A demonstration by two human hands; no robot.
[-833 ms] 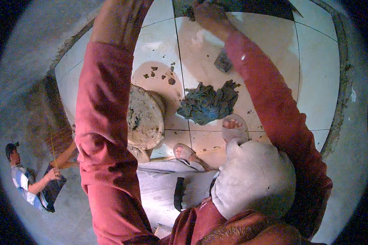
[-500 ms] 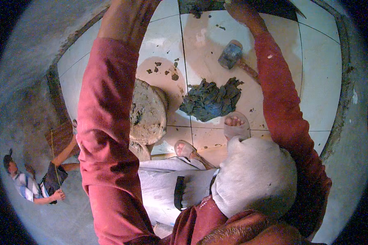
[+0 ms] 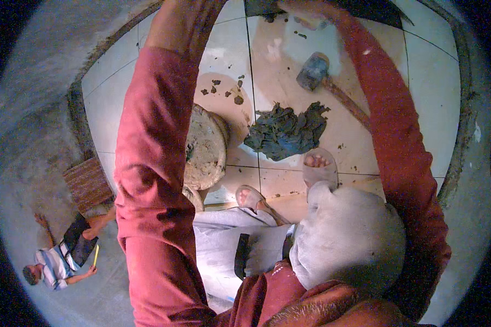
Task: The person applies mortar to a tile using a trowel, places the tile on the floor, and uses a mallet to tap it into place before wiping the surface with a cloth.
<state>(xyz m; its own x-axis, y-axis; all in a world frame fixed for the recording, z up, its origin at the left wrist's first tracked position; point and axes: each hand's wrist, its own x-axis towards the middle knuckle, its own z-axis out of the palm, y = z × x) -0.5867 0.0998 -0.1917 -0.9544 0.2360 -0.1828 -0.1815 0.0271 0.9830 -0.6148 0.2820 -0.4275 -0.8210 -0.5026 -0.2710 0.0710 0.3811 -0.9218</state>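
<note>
My left arm reaches up past the top edge, so the left hand itself is out of the picture. At the top edge my right hand (image 3: 316, 12) is partly cut off and blurred. It is close to a dark patch (image 3: 360, 10) bordering the pale floor tiles, and its fingers cannot be made out. Below it lies a mallet with a black head (image 3: 313, 72) and a wooden handle, on the tiles and apart from the hand. Nearer my feet is a heap of dark, wet-looking mortar (image 3: 289, 132).
A round, mortar-crusted bucket (image 3: 206, 150) stands beside my left arm. Dark crumbs (image 3: 238, 100) dot the pale tiles (image 3: 432, 101). Rough grey walls bound the floor. At lower left, a person (image 3: 60, 264) holds a yellow strip near a brown ribbed panel (image 3: 87, 182).
My right hand has swung left along the top edge, and more of the mallet's handle shows. The other person's pose has changed; the long yellow strip now looks short. The view has shifted slightly.
</note>
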